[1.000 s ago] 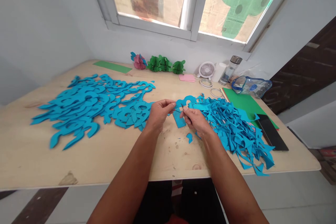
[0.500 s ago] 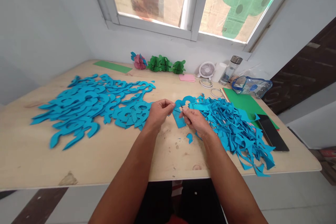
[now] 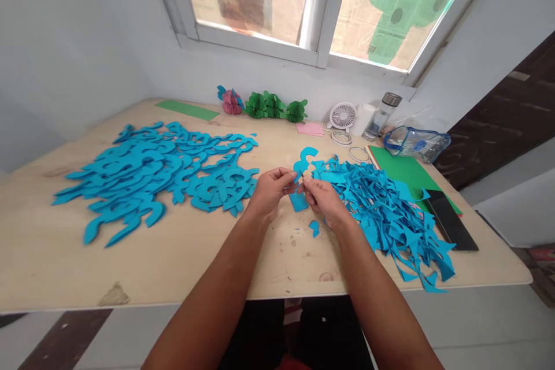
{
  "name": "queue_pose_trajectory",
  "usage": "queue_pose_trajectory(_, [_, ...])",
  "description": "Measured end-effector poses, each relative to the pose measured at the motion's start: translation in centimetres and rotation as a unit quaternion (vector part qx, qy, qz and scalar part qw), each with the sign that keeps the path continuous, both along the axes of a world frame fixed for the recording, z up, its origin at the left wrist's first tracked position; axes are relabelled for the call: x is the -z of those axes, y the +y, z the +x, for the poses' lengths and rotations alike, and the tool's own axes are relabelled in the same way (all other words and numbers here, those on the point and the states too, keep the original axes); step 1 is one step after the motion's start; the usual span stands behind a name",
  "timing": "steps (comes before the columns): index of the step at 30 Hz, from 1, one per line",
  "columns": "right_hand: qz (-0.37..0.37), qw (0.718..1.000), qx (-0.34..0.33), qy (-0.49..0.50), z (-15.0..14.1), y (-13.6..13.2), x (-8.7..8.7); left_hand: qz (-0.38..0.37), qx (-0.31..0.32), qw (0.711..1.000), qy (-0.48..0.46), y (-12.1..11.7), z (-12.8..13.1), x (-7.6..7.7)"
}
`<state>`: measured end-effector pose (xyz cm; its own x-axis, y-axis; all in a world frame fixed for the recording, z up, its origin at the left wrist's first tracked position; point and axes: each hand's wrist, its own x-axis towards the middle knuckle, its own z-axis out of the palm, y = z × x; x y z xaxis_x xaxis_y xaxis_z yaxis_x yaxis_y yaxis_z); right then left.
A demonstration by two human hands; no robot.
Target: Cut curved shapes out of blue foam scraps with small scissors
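My left hand (image 3: 276,186) is closed, thumb and fingers pinching a curved blue paper cutout (image 3: 306,157) whose hooked end stands up beyond the fingertips. My right hand (image 3: 323,198) is closed close beside it, around what looks like small scissors (image 3: 303,174). Only a thin dark tip of them shows at the paper; the rest is hidden in the fingers. Below the two hands, a flat blue paper piece (image 3: 299,202) lies on the table. A small blue scrap (image 3: 314,228) rests nearer to me.
Curved blue cutouts (image 3: 130,167) are heaped at left, blue offcuts (image 3: 381,202) at right. Behind stand green paper ornaments (image 3: 273,105), a small fan (image 3: 342,116), tape rolls (image 3: 341,137), a bottle (image 3: 382,117) and a clear pouch (image 3: 418,143). A black phone-like slab (image 3: 453,222) overlaps green sheets (image 3: 401,170).
My left hand has shifted slightly right, closer to my right hand. The curved blue cutout has turned and its hooked end now points farther up. The flat blue piece below is more covered.
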<state>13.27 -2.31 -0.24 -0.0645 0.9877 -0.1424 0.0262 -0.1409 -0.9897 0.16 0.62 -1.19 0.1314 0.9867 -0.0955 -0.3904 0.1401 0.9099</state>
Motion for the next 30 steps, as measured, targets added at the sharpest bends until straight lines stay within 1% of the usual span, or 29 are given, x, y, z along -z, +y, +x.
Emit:
queue_pose_trajectory(3, [0.006, 1.0, 0.012, 0.011, 0.01, 0.06, 0.03, 0.005, -0.002, 1.0, 0.025, -0.09, 0.05, -0.02])
queue_pose_trajectory(6, [0.002, 1.0, 0.006, 0.019, -0.01, 0.03, -0.01, 0.014, -0.016, 0.999, 0.04, -0.12, 0.03, -0.09])
queue_pose_trajectory(14, [-0.008, 0.999, -0.018, 0.041, -0.17, -0.21, -0.35, 0.025, -0.019, 0.999, 0.042, -0.06, 0.04, 0.01])
queue_pose_trajectory(30, [-0.022, 0.998, -0.029, 0.059, -0.21, -0.09, 0.02, 0.029, -0.006, 0.999, 0.035, 0.07, 0.19, 0.25])
